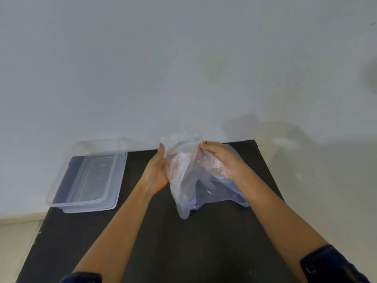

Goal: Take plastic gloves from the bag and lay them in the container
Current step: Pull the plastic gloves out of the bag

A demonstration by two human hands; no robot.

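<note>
A clear plastic glove (183, 176) hangs between my hands above the black table, its fingers pointing down toward me. My left hand (157, 170) presses against the glove's left side, palm inward. My right hand (220, 158) pinches its upper right part. Below and behind the glove lies the pale blue plastic bag (228, 193), partly under my right wrist. At the table's far left stands the clear rectangular container (61, 193), open, with nothing visible in it.
A clear lid (114, 180) leans over the container's right side. The black table (163, 242) ends at a white wall behind and drops to a pale floor on the left.
</note>
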